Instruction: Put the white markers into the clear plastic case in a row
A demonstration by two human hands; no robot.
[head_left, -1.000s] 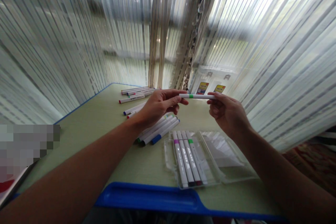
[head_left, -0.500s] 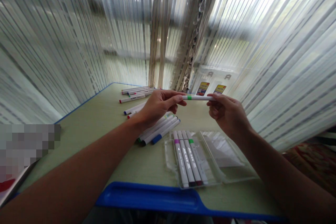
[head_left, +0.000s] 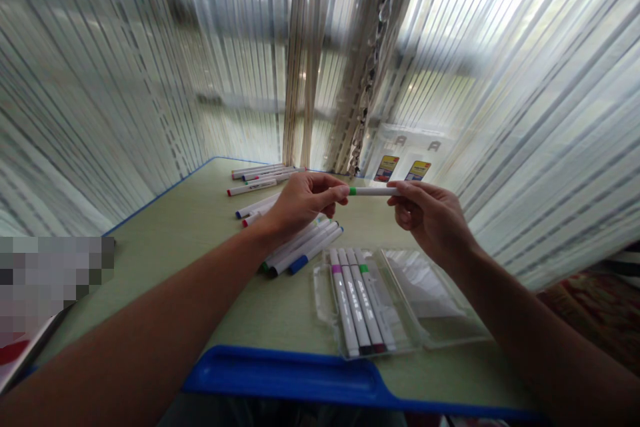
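A white marker [head_left: 373, 191] with a green band is held level above the table between both hands. My left hand [head_left: 305, 203] pinches its left end, close to the band. The right end is between the thumb and fingers of my right hand [head_left: 430, 213]. Below them lies an open clear plastic case [head_left: 410, 337], with several white markers [head_left: 356, 307] side by side in its left half. One of these has a purple band and another a green one. Loose markers [head_left: 305, 247] lie under and beside my left hand, partly hidden by it.
More markers [head_left: 260, 180] lie at the table's far edge. A clear package with yellow labels [head_left: 387, 168] stands at the back right, by the curtain [head_left: 240, 67]. A blue tray edge [head_left: 285, 377] runs along the table's front. A blurred-out object [head_left: 45, 300] is at far left.
My right hand has shifted slightly left, closer to my left hand. Less of the marker shows between them, and its green band now sits right by my left fingertips.
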